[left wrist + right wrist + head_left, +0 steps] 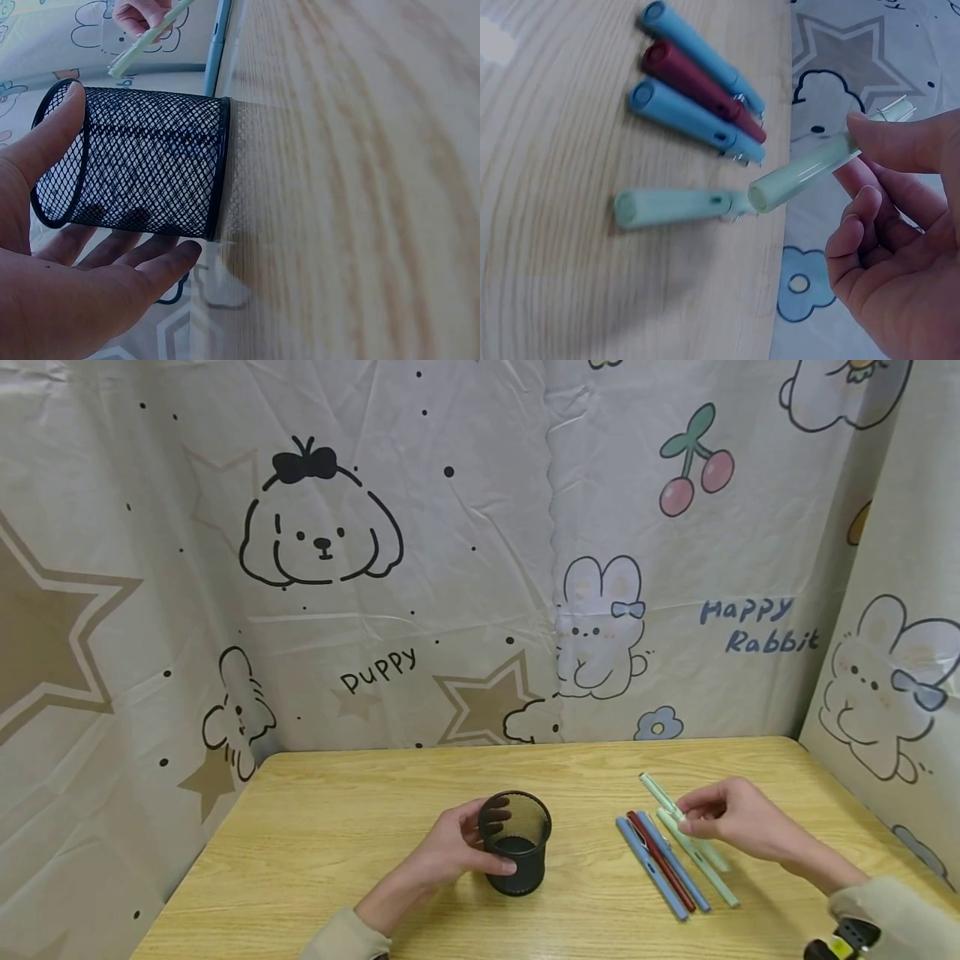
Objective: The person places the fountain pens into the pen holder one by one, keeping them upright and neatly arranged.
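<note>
Two hands over a wooden table [337, 793]: left [450, 847] grips mesh cup [516, 843], right [731, 818] pinches green pen [660, 795].

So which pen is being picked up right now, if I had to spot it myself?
Start at the wooden table and go right of the black mesh cup, where five pens lie close together. The right hand pinches one pale green pen near its end. Unlike the second green pen, the two blue ones and the red one, it is lifted, not lying flat.

Beige sleeves [341, 939] cover both forearms; hands are bare.
</note>
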`<state>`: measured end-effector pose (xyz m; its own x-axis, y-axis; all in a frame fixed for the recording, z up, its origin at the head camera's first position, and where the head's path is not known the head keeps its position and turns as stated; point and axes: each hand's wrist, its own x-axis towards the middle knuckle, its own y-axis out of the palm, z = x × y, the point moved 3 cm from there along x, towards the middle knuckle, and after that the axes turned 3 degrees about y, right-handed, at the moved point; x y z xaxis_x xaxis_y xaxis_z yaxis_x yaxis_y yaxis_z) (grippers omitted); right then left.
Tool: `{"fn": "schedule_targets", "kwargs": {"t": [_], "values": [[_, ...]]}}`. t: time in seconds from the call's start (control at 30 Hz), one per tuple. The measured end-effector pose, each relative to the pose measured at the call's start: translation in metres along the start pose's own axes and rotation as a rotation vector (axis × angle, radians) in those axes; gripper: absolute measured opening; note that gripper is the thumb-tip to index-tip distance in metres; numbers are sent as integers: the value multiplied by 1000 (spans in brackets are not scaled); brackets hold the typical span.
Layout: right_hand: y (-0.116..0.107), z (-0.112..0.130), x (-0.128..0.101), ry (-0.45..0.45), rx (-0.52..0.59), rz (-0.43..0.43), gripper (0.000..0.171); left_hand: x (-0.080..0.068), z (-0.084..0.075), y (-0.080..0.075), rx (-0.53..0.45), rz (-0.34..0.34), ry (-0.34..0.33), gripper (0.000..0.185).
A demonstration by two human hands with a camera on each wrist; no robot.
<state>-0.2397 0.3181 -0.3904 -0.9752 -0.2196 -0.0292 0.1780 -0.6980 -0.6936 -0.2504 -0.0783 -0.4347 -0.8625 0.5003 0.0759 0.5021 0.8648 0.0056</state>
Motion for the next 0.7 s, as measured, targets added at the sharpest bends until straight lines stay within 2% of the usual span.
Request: {"fn": "schedule_targets", "kwargs": {"t": [0.2,0.7], "values": [[6,15,1,-20,34,-10,30,0,0,-1,1,2,3,82],[19,43,4,-66,102,-32,31,-1,0,-1,-5,7,-2,82]]}}
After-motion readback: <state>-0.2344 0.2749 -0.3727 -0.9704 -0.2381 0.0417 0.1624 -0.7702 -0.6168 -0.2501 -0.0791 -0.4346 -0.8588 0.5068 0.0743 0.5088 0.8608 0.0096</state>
